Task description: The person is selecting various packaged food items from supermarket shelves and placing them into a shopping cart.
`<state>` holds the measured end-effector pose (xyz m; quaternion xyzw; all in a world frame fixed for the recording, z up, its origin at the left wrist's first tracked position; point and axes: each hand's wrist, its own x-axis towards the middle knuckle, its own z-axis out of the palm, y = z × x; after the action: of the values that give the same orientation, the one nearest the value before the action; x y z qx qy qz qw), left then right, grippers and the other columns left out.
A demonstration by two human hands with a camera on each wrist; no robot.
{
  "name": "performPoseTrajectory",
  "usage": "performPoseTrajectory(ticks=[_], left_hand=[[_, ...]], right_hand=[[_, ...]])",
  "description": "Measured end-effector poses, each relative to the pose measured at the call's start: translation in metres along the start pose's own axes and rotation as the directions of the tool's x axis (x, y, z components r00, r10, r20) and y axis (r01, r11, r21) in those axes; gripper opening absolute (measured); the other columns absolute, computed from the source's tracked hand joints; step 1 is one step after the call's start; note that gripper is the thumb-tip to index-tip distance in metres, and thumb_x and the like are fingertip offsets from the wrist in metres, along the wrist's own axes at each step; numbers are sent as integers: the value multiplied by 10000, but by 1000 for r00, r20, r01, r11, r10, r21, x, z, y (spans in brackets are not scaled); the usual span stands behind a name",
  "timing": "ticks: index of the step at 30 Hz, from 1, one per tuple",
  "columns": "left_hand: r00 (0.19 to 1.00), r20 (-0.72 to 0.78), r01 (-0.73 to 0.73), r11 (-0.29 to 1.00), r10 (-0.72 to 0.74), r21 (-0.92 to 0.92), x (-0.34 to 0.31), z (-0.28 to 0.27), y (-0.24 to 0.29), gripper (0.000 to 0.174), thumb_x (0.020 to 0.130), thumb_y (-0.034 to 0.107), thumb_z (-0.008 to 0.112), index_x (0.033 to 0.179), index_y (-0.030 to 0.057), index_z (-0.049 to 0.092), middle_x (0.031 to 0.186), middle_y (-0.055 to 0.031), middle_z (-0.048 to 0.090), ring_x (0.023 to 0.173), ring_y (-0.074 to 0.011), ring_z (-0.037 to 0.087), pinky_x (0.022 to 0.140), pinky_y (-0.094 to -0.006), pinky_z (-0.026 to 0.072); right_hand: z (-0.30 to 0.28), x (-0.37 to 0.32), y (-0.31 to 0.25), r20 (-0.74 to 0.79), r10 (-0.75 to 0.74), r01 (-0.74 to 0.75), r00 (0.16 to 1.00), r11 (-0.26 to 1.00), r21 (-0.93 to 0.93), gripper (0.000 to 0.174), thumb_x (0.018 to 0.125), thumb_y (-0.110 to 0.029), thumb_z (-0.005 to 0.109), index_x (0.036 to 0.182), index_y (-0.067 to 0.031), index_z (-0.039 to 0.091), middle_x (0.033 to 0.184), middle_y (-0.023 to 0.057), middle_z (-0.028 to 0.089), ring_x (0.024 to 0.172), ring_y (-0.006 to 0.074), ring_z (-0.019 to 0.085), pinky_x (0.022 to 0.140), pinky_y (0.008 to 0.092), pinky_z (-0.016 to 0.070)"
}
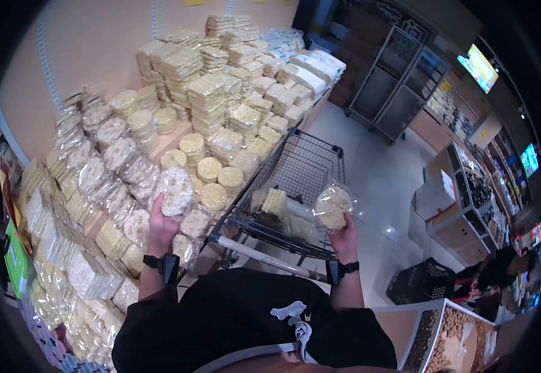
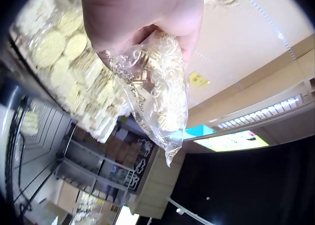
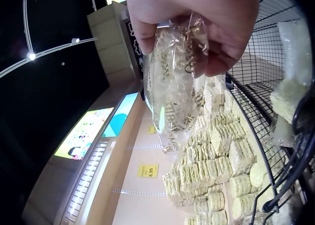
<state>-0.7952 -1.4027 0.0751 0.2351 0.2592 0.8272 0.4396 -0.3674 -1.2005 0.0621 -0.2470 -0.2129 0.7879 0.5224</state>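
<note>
My left hand grips a clear plastic bag of dried noodle cakes, held up over the edge of the noodle display. Pale curly strands show through its film in the left wrist view, where the bag hangs from the fingers and tapers to a twisted tip. Out over the shopping cart's right side, my right hand holds a second bag of dried noodles, round and pale. The right wrist view shows thumb and fingers pinching this printed bag at one end.
A shopping cart stands in front of me with several packages inside. Stacked noodle cakes fill the shelf at left and ahead. Beyond the cart is a metal rack. A black basket is beside a person at right.
</note>
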Motion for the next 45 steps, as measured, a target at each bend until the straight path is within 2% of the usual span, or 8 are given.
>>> performPoseTrajectory(ticks=[2, 6, 8, 14, 27, 36, 43, 45], left_hand=[[954, -81, 251, 915, -290, -316, 8, 19, -33, 444, 945, 231, 406, 1317, -9, 371, 1275, -171, 500, 1163, -310, 500, 999, -472, 392], [911, 94, 410, 858, -401, -308, 15, 63, -100, 444, 934, 222, 440, 1316, 6, 375, 1270, -171, 502, 1161, -322, 499, 997, -491, 394], [847, 81, 519, 785, -525, -338, 21, 74, -140, 448, 915, 201, 481, 1309, 13, 382, 1260, -172, 508, 1154, -322, 506, 992, -481, 405], [834, 12, 544, 818, -552, -187, 16, 59, -224, 442, 904, 158, 477, 1298, -17, 380, 1275, -181, 497, 1164, -334, 496, 1012, -485, 383], [856, -75, 492, 850, -512, -190, 9, 70, -207, 408, 932, 243, 465, 1265, 8, 436, 1226, -153, 547, 1116, -300, 540, 977, -447, 427], [874, -114, 443, 870, -473, -216, 13, 53, -216, 420, 864, 215, 468, 1242, 32, 461, 1198, -146, 567, 1121, -295, 541, 1006, -427, 397], [841, -215, 486, 868, -497, -105, 16, 48, -218, 344, 863, 312, 514, 1114, 77, 517, 1004, -55, 630, 814, -198, 569, 712, -331, 437], [817, -258, 508, 855, -516, -103, 12, 67, -209, 353, 863, 354, 526, 1099, 92, 521, 970, -32, 623, 709, -156, 537, 622, -301, 411]], right_hand=[[-22, -7, -3, -44, -10, 11, 999, 1000, 24, 492, 892, -210, 460, 1345, -49, 355, 1369, 128, 417, 1264, 312, 392, 1054, 494, 308], [-54, -21, -4, 29, -4, 2, 1000, 996, 94, 499, 877, -155, 469, 1348, -48, 343, 1361, 153, 415, 1259, 323, 396, 1054, 501, 308], [-72, -24, 0, -67, 1, 3, 998, 999, 49, 497, 875, -135, 476, 1344, -46, 339, 1354, 148, 421, 1252, 322, 405, 1044, 494, 330], [-88, -44, 14, -62, 98, -95, 993, 994, 48, 483, 877, -114, 480, 1331, -25, 341, 1323, 155, 451, 1213, 308, 454, 1005, 457, 390], [-92, -38, 17, -124, 202, -195, 971, 978, 66, 463, 907, -243, 417, 1303, -8, 383, 1302, 175, 473, 1184, 333, 477, 1014, 474, 382], [-89, -38, 17, -77, 173, -165, 982, 981, 100, 494, 889, -329, 429, 1288, -39, 422, 1279, 147, 504, 1162, 316, 500, 995, 463, 400], [-83, -40, 14, -65, 161, -154, 985, 983, 97, 515, 893, -352, 422, 1308, -47, 409, 1336, 136, 455, 1212, 324, 454, 1019, 462, 375], [-72, -44, 14, -148, 149, -125, 978, 979, 162, 472, 895, -392, 433, 1217, -52, 492, 1011, 107, 633, 956, 254, 605, 881, 425, 470]])
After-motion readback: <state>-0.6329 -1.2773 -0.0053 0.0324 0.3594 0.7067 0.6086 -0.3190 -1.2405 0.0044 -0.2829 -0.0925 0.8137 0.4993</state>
